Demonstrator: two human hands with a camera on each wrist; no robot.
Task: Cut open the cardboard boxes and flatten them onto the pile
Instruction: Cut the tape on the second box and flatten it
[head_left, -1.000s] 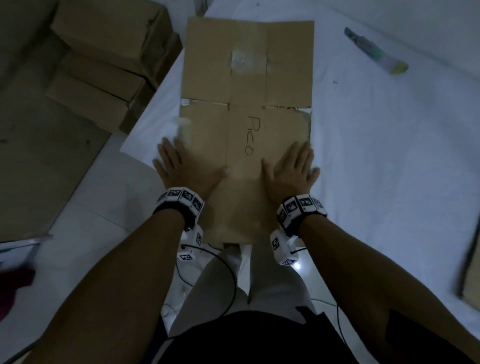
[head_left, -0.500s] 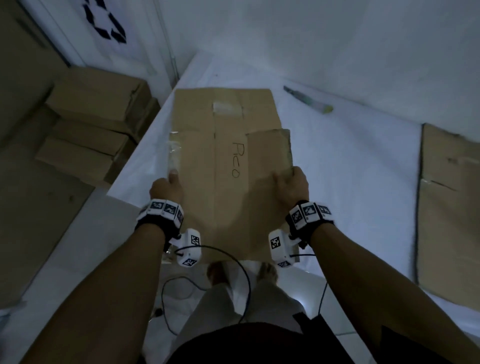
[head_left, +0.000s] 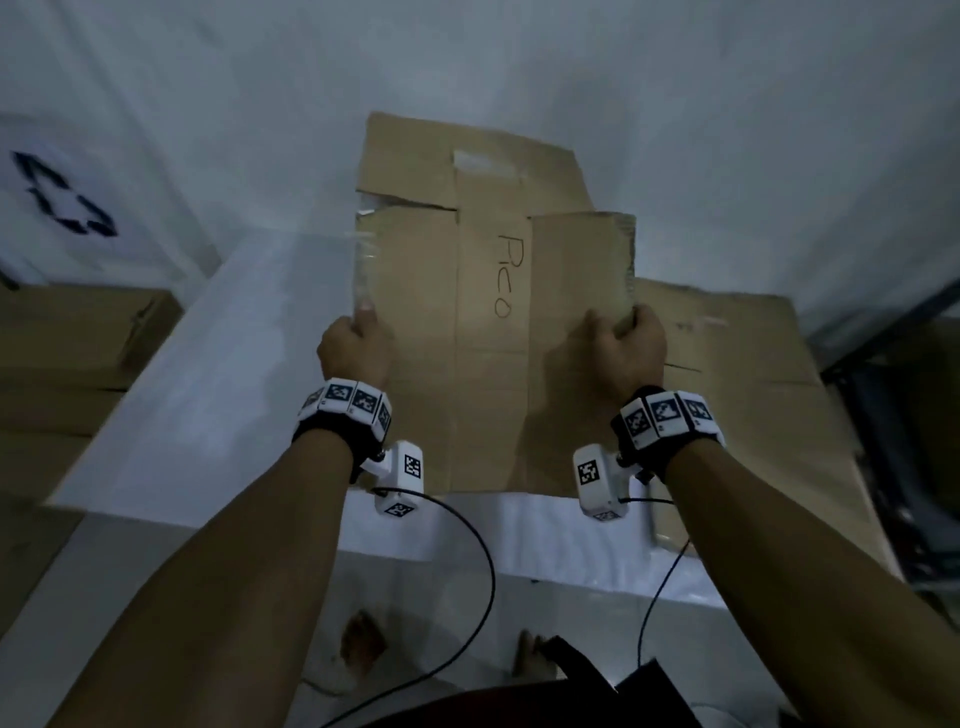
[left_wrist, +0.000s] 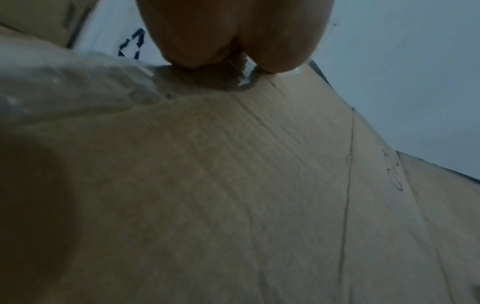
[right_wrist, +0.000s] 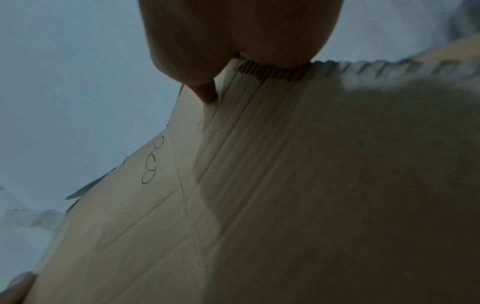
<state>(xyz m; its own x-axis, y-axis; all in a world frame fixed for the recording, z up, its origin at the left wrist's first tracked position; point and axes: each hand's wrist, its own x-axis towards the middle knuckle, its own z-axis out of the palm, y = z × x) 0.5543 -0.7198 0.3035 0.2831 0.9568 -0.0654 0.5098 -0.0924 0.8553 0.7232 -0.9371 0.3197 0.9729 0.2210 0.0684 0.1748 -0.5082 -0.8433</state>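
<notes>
A flattened brown cardboard box with "Pico" handwritten on it is lifted off the white table, tilted up toward me. My left hand grips its left edge, thumb on top. My right hand grips its right edge, where a flap is folded over the front. The box fills the left wrist view and the right wrist view; my left hand and my right hand clamp its edges there. A pile of flattened cardboard lies on the table right of the held box, partly behind it.
Closed cardboard boxes are stacked on the floor at the left. A white wall with a dark recycling symbol stands behind them. A dark metal frame is at the far right. Wrist-camera cables hang below my hands.
My hands went from pressing flat on the box to gripping its two side edges. The box was lifted off the table and carried right, toward the flattened pile.
</notes>
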